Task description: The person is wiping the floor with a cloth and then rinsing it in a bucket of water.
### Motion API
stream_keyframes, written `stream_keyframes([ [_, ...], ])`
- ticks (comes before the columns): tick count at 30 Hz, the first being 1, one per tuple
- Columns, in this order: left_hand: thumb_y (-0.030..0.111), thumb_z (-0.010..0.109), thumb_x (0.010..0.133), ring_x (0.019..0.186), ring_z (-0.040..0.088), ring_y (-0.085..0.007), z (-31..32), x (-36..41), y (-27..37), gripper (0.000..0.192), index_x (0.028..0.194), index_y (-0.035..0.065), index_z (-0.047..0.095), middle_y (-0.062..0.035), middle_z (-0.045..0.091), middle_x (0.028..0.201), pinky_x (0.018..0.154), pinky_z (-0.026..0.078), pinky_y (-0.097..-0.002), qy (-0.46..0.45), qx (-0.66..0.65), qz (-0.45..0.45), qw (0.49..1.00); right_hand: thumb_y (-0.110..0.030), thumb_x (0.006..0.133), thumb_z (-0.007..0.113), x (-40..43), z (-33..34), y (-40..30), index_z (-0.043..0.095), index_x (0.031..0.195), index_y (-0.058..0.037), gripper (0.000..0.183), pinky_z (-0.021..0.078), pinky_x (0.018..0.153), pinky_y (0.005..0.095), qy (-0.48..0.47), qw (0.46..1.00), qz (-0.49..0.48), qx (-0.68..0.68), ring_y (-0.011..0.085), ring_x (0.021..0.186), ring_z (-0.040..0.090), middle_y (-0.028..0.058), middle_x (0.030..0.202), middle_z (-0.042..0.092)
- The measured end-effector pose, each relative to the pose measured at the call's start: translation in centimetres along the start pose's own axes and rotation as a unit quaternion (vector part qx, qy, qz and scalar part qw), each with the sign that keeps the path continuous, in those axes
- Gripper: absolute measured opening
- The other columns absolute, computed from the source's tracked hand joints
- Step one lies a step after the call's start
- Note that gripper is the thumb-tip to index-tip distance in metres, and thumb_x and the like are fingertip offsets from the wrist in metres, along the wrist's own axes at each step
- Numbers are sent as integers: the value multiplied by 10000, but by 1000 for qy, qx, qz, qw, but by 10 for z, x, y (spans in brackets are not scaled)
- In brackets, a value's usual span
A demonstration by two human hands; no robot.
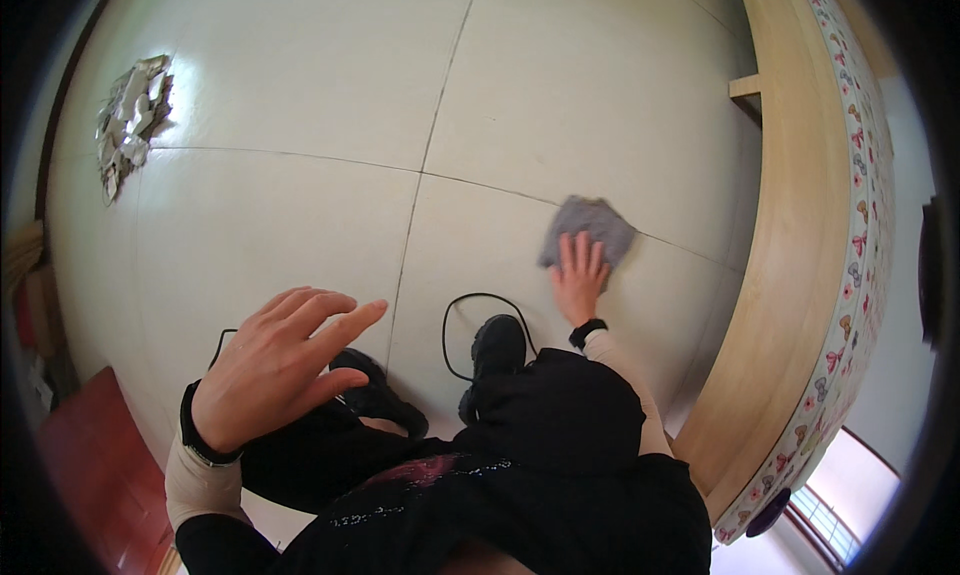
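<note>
A grey cloth [592,221] lies spread on the pale tiled floor [300,222]. On its near part rests my right hand [580,275], palm down with the fingers stretched out; whether the fingers grip any of it cannot be told. My left hand [289,357] hangs in the air above my left knee, holding nothing, thumb and fingers apart. A heap of torn whitish scraps and grey debris [133,121] is on the floor at the far left.
Black shoes [499,346] stand below me, a black cable [480,295] looping beside them. A wooden bed frame [799,222] with a patterned mattress [855,275] runs along the right. At the lower left is a red panel [105,455].
</note>
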State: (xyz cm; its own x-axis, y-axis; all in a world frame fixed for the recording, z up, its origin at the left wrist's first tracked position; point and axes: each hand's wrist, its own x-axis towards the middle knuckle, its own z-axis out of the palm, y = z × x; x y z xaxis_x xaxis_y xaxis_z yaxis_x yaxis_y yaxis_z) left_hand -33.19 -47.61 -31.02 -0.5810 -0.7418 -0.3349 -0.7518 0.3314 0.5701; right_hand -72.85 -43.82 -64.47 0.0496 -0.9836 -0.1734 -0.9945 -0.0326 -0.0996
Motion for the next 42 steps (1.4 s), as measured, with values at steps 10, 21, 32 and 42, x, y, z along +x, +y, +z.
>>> stream_keyframes([
  [10, 269, 711, 797, 1009, 579, -299, 4, -2, -4, 598, 1334, 112, 502, -114, 593, 1123, 888, 474, -398, -1, 32, -1, 1000, -395, 779, 703, 76, -13, -140, 360, 1448, -334, 754, 117, 1096, 671, -74, 890, -440, 95, 332, 1442, 151, 15, 1564, 223],
  [21, 248, 714, 815, 1021, 568, -315, -1, 8, -9, 562, 1311, 77, 514, -124, 596, 1102, 896, 460, -406, -34, 7, -26, 999, -466, 905, 524, 116, -16, 58, 260, 1482, -289, 659, 103, 1095, 648, 15, 988, 138, 61, 349, 1445, 104, 37, 1581, 153],
  [32, 230, 726, 797, 1004, 574, -343, 0, 22, -16, 591, 1320, 62, 506, -162, 603, 1110, 863, 469, -414, -57, -6, -5, 998, -748, 829, 391, 44, -28, 136, 111, 1525, -286, 880, 96, 1040, 725, -48, 830, 521, 195, 477, 1423, 1, 108, 1600, -25],
  [42, 220, 703, 814, 999, 574, -352, 7, 42, -6, 552, 1306, 56, 515, -161, 603, 1113, 840, 477, -405, -50, -7, -15, 999, -478, 791, 653, 176, -5, -58, 345, 1449, -230, 768, 135, 1012, 752, 14, 992, -95, 78, 460, 1417, 94, 136, 1561, 172],
])
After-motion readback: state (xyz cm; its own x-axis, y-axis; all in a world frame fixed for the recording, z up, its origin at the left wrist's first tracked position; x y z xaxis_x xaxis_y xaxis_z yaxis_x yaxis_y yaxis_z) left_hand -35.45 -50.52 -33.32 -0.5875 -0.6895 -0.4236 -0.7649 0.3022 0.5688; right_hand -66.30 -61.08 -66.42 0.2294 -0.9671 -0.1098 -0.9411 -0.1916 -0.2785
